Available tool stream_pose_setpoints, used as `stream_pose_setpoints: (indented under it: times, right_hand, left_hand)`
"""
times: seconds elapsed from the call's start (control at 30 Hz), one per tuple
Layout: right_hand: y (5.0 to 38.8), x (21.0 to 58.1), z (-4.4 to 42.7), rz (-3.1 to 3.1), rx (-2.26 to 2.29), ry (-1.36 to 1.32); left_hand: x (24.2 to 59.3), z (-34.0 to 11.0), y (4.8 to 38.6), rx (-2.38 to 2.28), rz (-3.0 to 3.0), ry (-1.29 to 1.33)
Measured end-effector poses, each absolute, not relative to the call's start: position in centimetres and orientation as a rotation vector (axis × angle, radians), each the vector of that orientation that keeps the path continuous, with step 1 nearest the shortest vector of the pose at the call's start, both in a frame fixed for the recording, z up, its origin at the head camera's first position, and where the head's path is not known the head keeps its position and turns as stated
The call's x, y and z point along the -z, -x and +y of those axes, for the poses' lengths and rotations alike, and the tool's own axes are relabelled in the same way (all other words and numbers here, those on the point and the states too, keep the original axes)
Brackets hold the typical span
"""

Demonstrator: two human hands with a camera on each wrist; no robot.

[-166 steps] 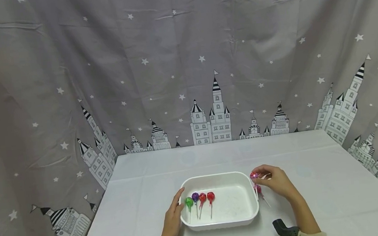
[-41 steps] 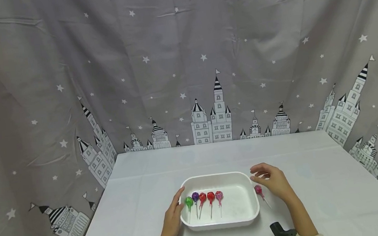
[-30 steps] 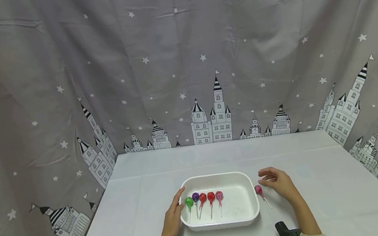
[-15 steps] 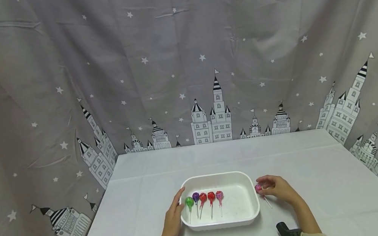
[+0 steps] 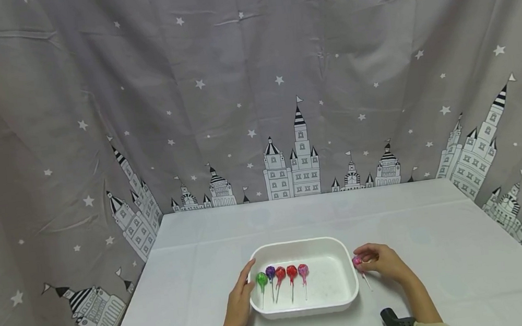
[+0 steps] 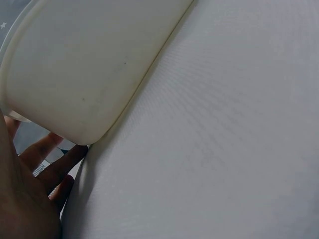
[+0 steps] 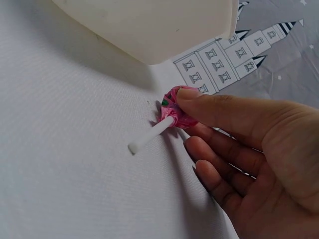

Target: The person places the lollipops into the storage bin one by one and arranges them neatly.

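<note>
A white rectangular tray [image 5: 309, 309] holds a row of lollipops along its left part: a green one [image 5: 261, 279], a purple one [image 5: 270, 272], two red ones [image 5: 292, 271] and a pink one [image 5: 303, 269]. My left hand [image 5: 237, 301] rests against the tray's left end; in the left wrist view its spread fingers [image 6: 64, 167] touch the outer wall. Just right of the tray, my right hand [image 5: 386, 262] pinches another pink lollipop [image 7: 172, 107] by its wrapped head between thumb and fingers. The white stick points toward the near side, close above the table.
A white table [image 5: 187, 275] lies under everything. Behind it hangs a grey curtain [image 5: 218, 109] printed with castles and stars. A black curved device [image 5: 396, 321] sits at my right wrist, beside the sleeve.
The pink lollipop held at the tray's right rim earlier now lies in the row. My right hand has moved right and down, pinched the outside lollipop and shifted its stick slightly left.
</note>
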State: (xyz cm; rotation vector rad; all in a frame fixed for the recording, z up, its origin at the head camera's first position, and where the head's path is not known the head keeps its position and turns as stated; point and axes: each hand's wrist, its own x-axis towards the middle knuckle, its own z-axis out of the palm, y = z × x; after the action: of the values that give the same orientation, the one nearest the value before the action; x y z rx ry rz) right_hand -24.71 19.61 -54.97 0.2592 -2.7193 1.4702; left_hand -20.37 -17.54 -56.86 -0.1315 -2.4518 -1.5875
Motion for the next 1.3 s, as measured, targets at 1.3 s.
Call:
stream_pose_setpoints:
  times: [1.3]
  right_hand:
    - [23.1,49.6,19.1,-2.564,-1.556,-0.400]
  left_hand:
    - [57.1,-17.6,20.4,1.569,-2.463,0.133]
